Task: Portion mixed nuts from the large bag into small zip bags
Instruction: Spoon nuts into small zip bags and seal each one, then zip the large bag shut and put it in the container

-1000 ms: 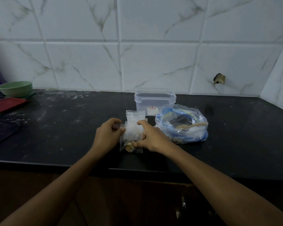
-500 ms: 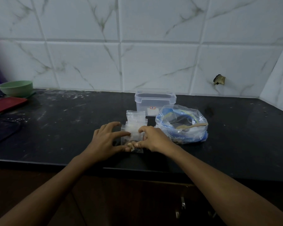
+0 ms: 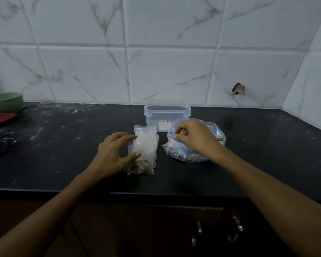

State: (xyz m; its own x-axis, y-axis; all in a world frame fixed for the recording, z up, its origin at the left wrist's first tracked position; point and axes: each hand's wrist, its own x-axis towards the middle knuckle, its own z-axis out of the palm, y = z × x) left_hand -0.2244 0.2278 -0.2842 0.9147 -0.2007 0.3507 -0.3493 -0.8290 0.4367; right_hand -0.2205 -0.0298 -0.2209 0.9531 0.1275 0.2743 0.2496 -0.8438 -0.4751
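A small clear zip bag (image 3: pixel 144 153) stands on the black counter with a few nuts (image 3: pixel 140 166) in its bottom. My left hand (image 3: pixel 112 153) grips its left side, thumb on the front and fingers behind the top. More empty small zip bags (image 3: pixel 145 129) lie just behind it. To the right sits the large clear bag of nuts (image 3: pixel 174 152) with blue print. Above it, my right hand (image 3: pixel 195 138) pinches its left rim with fingertips together. The brown tip of a wooden spoon (image 3: pixel 221 140) pokes out past that hand.
A clear lidded plastic box (image 3: pixel 167 113) stands behind the bags near the tiled wall. A green bowl (image 3: pixel 6 101) and a red tray (image 3: pixel 0 118) are at the far left. The counter's front edge (image 3: pixel 156 191) runs below my forearms, with cabinet doors underneath.
My right hand left the small zip bag and moved right onto the large bag. My left hand stayed on the small bag, which now stands more upright.
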